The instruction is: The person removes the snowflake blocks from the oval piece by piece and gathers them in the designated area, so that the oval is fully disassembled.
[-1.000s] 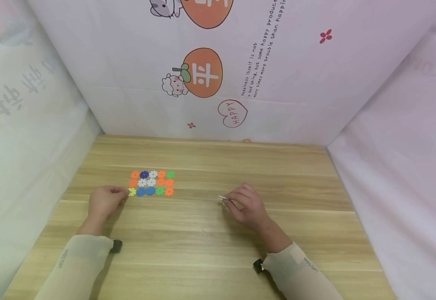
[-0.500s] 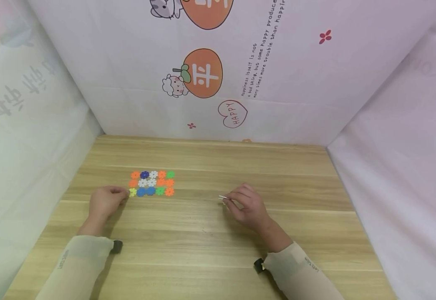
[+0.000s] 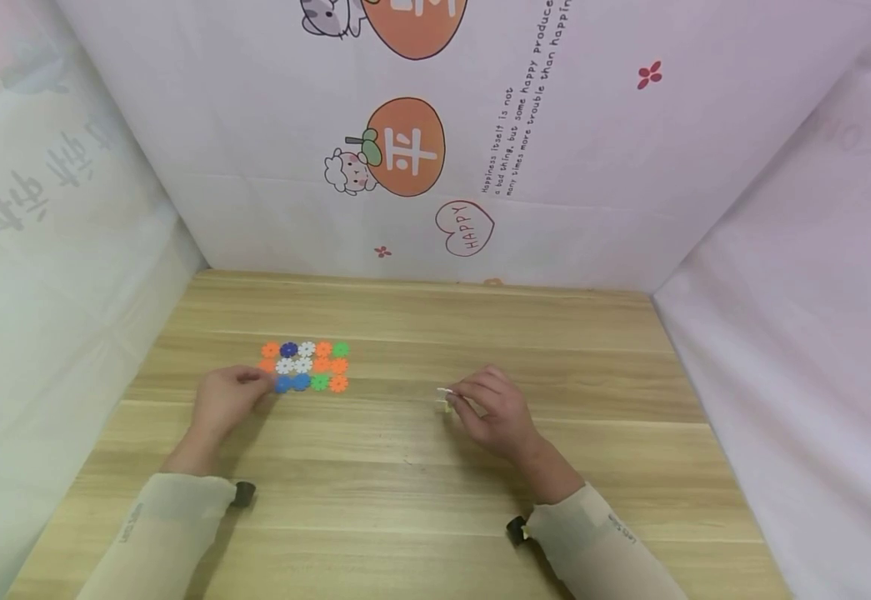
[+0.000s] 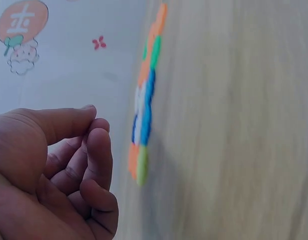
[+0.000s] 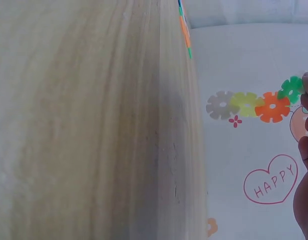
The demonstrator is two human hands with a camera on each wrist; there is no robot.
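Observation:
My left hand (image 3: 223, 404) hovers at the near left end of the rows of flower-shaped plastic discs, covering the yellow disc (image 4: 142, 167) in the head view. Its fingers are curled, thumb and index fingertips together, and nothing shows between them in the left wrist view. Blue discs (image 3: 300, 381) lie just right of its fingertips, with white discs (image 3: 303, 365) behind. Over the table's middle, my right hand (image 3: 493, 414) pinches a chain of slotted discs by its green disc (image 5: 291, 90). Orange (image 5: 272, 107), yellow (image 5: 246, 105) and whitish discs (image 5: 223, 105) follow along that chain.
The disc rows lie flat on a wood-grain table (image 3: 375, 492), with an orange disc (image 3: 338, 383) at their near right corner. A printed white sheet (image 3: 570, 233) hangs along the back edge, and white sheets hang at both sides.
My left hand has shifted a little to the right, and its fingers now overlap the yellow disc in the head view. The right hand stays put; its chain has turned slightly.

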